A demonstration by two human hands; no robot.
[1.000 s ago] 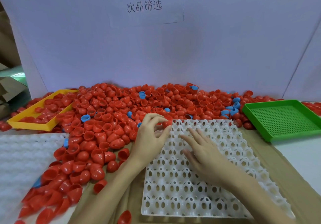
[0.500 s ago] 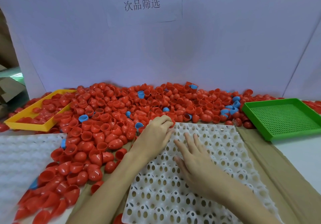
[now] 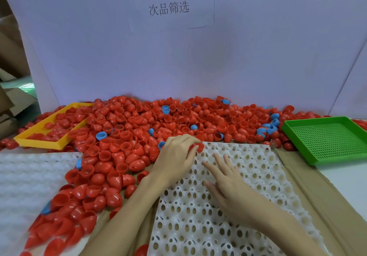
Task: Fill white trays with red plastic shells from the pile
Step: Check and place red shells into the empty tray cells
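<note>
A white tray [image 3: 256,178] full of egg-shaped holes lies on brown cardboard in front of me. A big pile of red plastic shells [image 3: 151,120] spreads behind it and along its left side. My left hand [image 3: 176,156] sits at the tray's far left corner, its fingers curled round a red shell [image 3: 195,148] held against the tray's edge. My right hand [image 3: 228,178] lies flat on the tray with its fingers straight and spread, pressing it down. Every tray hole that I can see is bare.
A yellow tray [image 3: 53,142] holding red shells sits at the far left. A green perforated tray [image 3: 325,138] stands at the right. A white foam sheet [image 3: 25,178] lies at the left. A few blue shells [image 3: 101,135] are mixed into the pile. A white wall closes the back.
My left hand has shifted toward the tray's far left corner and closed on a red shell. My right hand stays flat on the tray. My view has moved slightly.
</note>
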